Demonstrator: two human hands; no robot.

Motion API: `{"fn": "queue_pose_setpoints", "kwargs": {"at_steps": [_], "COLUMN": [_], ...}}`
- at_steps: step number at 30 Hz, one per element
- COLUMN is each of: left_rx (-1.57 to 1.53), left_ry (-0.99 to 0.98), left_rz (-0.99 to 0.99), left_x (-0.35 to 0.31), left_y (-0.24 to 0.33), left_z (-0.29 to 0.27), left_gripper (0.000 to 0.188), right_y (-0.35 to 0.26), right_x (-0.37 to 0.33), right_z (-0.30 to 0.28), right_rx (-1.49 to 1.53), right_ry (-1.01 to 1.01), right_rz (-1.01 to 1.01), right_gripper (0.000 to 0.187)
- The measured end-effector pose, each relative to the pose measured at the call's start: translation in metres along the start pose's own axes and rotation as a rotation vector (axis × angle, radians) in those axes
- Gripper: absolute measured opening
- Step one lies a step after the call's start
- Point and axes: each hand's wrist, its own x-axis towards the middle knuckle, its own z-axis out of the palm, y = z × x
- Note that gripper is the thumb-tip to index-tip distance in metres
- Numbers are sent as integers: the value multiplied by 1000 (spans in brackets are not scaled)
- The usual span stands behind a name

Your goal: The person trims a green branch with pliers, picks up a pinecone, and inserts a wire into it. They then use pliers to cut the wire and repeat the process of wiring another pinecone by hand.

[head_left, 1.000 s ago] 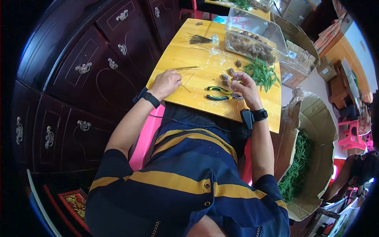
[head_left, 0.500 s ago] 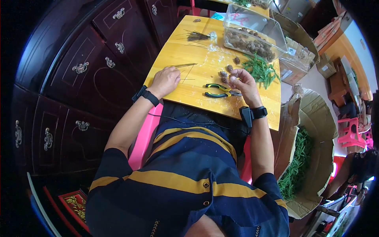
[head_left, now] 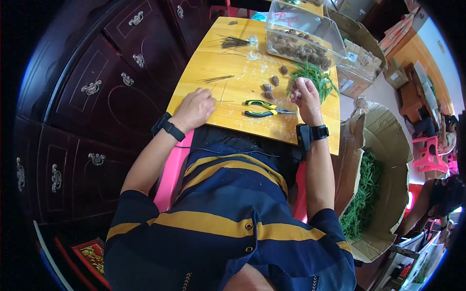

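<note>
My left hand rests at the table's near left, its fingers curled and pressed together; what they hold, if anything, is hidden. Just beyond it, a few thin dark wires lie on the wood. My right hand is closed in a pinch at the near edge of a pile of green artificial sprigs; I cannot make out what is between the fingertips. Pliers with yellow and black handles lie between my hands, jaws pointing right. Several small brown pine cones sit beyond the pliers.
A clear plastic bin of pine cones stands at the table's far right. A bundle of dark wires lies at the far side of the yellow table. To the right, a cardboard box holds more greenery. Dark cabinets line the left.
My right hand has moved right, away from the pine cones to the sprigs. My left hand stays near the wires. The whole view has shifted slightly.
</note>
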Motion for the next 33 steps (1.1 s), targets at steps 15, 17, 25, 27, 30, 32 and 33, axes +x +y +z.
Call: {"fn": "queue_pose_setpoints", "kwargs": {"at_steps": [15,17,25,27,30,32,33], "left_rx": [2,-11,-49,-55,-58,-59,-60], "left_ry": [69,87,135,144,163,185,190], "left_rz": [8,6,22,31,30,27,23], "left_x": [-47,-50,-50,-50,-50,-51,-50], "left_y": [27,27,25,25,26,27,27], "left_z": [4,6,3,4,4,4,5], "left_gripper": [33,31,23,23,21,19,19], "right_y": [5,6,9,8,17,25,27], "right_x": [-3,-3,-20,-29,-29,-23,-21], "right_z": [11,12,71,103,136,148,150], "right_rx": [21,16,-593,-797,-1141,-1375,-1493], "right_ry": [-36,-41,-287,-398,-710,-734,-742], "right_rz": [-1,3,-230,-302,-549,-543,-538], "right_gripper": [30,30,25,26,34,34,35]}}
